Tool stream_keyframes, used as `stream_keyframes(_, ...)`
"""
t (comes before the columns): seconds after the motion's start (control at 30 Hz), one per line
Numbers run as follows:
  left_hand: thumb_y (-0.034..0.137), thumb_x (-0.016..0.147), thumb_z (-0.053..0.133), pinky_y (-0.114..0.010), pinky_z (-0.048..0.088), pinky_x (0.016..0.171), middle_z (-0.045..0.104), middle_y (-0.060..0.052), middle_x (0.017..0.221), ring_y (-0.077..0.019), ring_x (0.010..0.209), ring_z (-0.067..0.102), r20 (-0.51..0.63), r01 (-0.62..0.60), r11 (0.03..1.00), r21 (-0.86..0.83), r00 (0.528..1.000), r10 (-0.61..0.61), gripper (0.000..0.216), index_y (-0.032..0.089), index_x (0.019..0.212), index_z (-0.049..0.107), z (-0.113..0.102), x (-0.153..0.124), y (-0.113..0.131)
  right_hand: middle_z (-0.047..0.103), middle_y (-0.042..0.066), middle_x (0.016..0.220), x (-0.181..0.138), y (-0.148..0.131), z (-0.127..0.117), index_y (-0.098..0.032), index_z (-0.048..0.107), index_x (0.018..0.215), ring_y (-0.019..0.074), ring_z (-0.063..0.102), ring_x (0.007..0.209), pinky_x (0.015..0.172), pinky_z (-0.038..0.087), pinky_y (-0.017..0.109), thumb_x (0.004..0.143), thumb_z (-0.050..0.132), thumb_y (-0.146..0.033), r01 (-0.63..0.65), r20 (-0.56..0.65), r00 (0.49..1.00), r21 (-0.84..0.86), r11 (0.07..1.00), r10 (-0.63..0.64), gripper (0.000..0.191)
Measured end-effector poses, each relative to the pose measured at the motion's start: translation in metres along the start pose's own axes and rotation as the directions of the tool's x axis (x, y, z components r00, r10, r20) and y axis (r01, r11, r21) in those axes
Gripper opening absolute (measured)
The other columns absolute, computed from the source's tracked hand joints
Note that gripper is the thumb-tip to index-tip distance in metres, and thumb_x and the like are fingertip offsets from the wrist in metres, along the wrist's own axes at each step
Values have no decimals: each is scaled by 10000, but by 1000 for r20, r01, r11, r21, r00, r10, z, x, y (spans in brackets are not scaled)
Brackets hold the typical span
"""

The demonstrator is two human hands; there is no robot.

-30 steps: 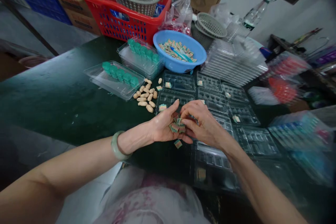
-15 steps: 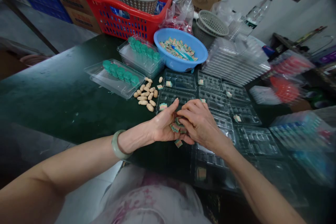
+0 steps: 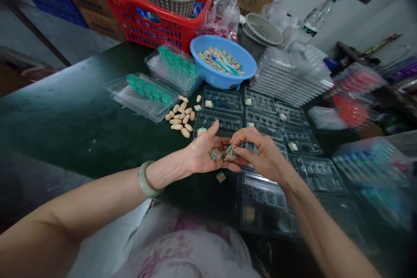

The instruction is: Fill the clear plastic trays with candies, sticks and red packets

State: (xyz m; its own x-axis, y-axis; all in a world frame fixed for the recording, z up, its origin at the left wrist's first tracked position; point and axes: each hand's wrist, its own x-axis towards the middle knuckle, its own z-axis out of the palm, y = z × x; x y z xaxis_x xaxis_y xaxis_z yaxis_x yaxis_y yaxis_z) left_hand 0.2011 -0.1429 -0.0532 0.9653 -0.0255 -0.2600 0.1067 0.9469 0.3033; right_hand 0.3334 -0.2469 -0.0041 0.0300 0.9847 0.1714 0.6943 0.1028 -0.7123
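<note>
My left hand (image 3: 208,156) lies palm up on the dark green table (image 3: 65,126), cupped around a few small striped candy pieces (image 3: 215,154). My right hand (image 3: 263,156) is just to its right, fingers pinched on one striped piece (image 3: 230,152) at the edge of the left palm. Another striped piece (image 3: 220,177) lies loose on the table below the hands. Clear plastic compartment trays (image 3: 270,126) spread under and beyond the hands, some cells holding single pieces. A pale green bangle (image 3: 143,180) sits on my left wrist.
A blue bowl (image 3: 224,76) of striped pieces stands behind the trays. Peanuts (image 3: 180,117) lie scattered at left, beside clear boxes with teal pieces (image 3: 148,91). A red basket (image 3: 156,21), grey strainers and a stack of clear trays (image 3: 293,78) stand at the back.
My right hand has drawn slightly right out of the left palm, pinching one striped piece. The left palm has opened more, showing the pieces in it.
</note>
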Motion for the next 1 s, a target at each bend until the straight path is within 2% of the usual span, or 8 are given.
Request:
stream_keyframes(0.2,604,857,173,-448,468,725,619,-172,848,-285,785,617,-45,-28,1000,3,999,28,710,6,1052,501,0,0,0,602,6,906,-8,7,-1,-204,607,809,160,538,901,843,394,321,787,579,-132,-92,54,995,147,985,85,80)
stream_keyframes(0.37,600,859,168,-413,454,751,618,-161,843,-292,831,615,21,-44,999,-4,999,44,707,13,1019,526,0,1,0,606,16,888,-6,11,6,-193,616,805,166,559,860,804,427,320,798,592,-219,-165,-52,982,236,958,182,36)
stream_keyframes(0.47,592,864,165,-416,447,776,618,-162,850,-279,829,612,-12,-67,997,-28,998,66,704,15,991,546,-1,1,1,609,22,901,-4,10,5,-190,619,809,172,559,878,828,427,335,803,593,-228,-156,-89,979,245,957,183,47)
stream_keyframes(0.6,571,871,214,-408,450,786,612,-152,799,-243,778,598,-105,-108,992,-59,989,101,663,18,939,573,-4,2,2,595,31,969,-9,2,-3,-195,615,801,185,527,980,910,388,373,795,606,-165,-34,-20,999,143,989,38,31)
stream_keyframes(0.7,564,874,210,-362,456,751,614,-162,798,-229,769,586,-106,-110,991,-76,989,102,676,7,956,584,-5,2,3,581,38,1017,-17,-5,-6,-205,612,812,199,484,1047,929,370,404,799,602,-143,40,65,997,29,999,-42,64)
stream_keyframes(0.83,564,875,202,-327,447,704,618,-171,801,-202,709,566,-62,-95,992,-85,994,90,698,-4,977,595,-5,3,3,592,30,1042,-26,-10,1,-218,600,813,223,429,1101,938,328,448,801,576,-99,62,89,995,-156,986,-49,122)
stream_keyframes(1.0,549,878,240,-295,428,663,601,-139,740,-184,683,543,-123,-106,993,-47,987,100,666,0,960,608,-3,2,2,621,14,1008,-27,-9,9,-225,585,874,234,410,1109,910,309,446,799,549,-67,49,51,998,-269,962,-37,179)
